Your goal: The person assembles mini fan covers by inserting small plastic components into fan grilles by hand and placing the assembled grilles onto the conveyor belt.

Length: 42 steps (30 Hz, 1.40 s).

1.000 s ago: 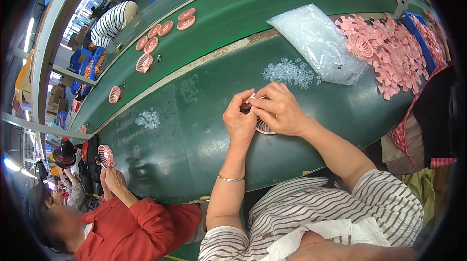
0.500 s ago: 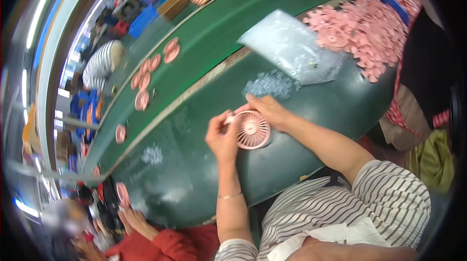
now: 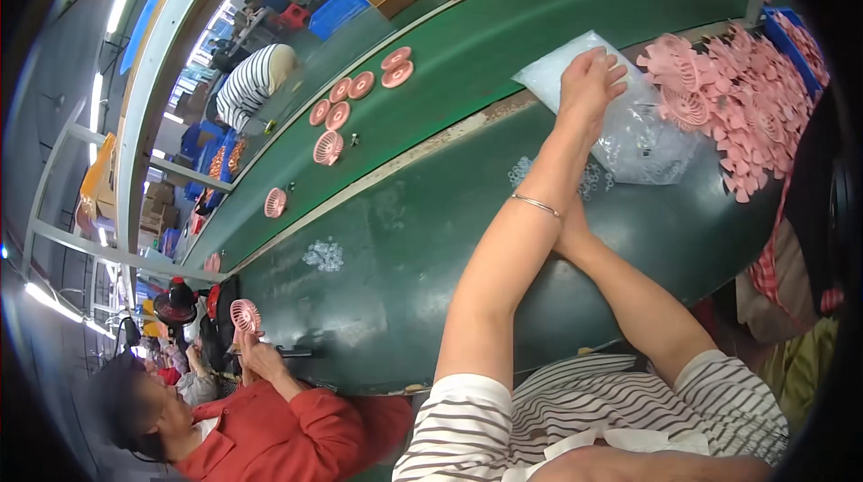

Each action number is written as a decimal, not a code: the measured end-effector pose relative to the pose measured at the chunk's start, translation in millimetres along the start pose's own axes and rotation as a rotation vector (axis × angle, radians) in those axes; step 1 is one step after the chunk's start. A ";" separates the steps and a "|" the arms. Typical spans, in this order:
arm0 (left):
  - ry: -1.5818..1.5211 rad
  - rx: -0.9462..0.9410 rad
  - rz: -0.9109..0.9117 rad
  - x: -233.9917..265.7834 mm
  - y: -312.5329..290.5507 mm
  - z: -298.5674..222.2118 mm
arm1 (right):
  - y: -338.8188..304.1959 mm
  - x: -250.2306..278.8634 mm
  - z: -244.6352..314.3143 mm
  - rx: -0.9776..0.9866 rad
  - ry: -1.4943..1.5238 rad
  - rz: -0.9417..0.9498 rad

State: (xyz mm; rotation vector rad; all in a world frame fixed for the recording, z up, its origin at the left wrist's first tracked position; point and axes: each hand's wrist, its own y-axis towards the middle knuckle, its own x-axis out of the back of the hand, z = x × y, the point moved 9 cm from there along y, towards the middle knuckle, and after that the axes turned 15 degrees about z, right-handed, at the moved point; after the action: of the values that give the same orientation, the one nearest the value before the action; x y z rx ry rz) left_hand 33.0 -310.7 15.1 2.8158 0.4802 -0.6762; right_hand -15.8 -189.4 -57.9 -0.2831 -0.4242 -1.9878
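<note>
Small dark marks on the clear plastic bag (image 3: pixel 649 142), too small to make out. Lying on the dark green worktable (image 3: pixel 422 311), near its far edge, between a scatter of clear rings (image 3: pixel 591 181) and a heap of pink fan blades (image 3: pixel 755 122) — filled with pale, translucent contents, too indistinct to name. Over the bag's upper part, the left hand (image 3: pixel 589 86), with fingers slightly bent and a little apart; cannot tell whether touching the plastic or just above it. On the same arm, a thin metal bracelet (image 3: pixel 537 204).

Crossed under the left forearm and largely hidden by it, beside the rings, the right hand (image 3: pixel 572 225); cannot tell whether closed on anything.

Resting among the blades, a round pink grille (image 3: pixel 685 110). Just beyond, at the far right, a blue bin (image 3: pixel 791 56) full of pink parts. Farther left on the table, a smaller cluster of clear rings (image 3: pixel 324 255). Along the brighter green belt (image 3: pixel 521 41) beyond, six pink discs (image 3: pixel 361 84) and some pink cages (image 3: pixel 328 148).

Across the belt, a brown box (image 3: pixel 398 0) next to a blue crate (image 3: pixel 338 18). At lower left, in a red-sleeved co-worker's hand (image 3: pixel 261 360) — another pink grille (image 3: pixel 244 315).
</note>
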 end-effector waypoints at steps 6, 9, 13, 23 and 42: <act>1.518 -0.197 -0.706 206.5 -65.5 -153.3 | 2.9 -18.7 43.9 -0.008 -0.261 0.075; 1.666 0.138 -1.024 290.2 -102.8 -171.5 | -0.8 4.2 19.2 -0.077 -0.291 0.064; 1.929 -0.173 -0.960 397.3 -207.8 -235.4 | -2.3 -27.3 38.0 0.105 -0.461 0.142; 2.027 0.213 -0.925 424.9 -183.5 -205.8 | -10.2 -16.9 38.4 0.019 -0.364 0.116; 1.223 0.171 0.062 132.6 -235.1 -91.8 | 11.5 27.7 6.3 -0.072 -0.074 -0.078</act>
State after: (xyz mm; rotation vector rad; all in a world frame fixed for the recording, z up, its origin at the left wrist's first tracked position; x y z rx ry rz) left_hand 97.6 -33.2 4.3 3.0519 0.4815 1.1592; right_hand -17.4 -214.0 -39.7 -0.3921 -0.4166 -2.0767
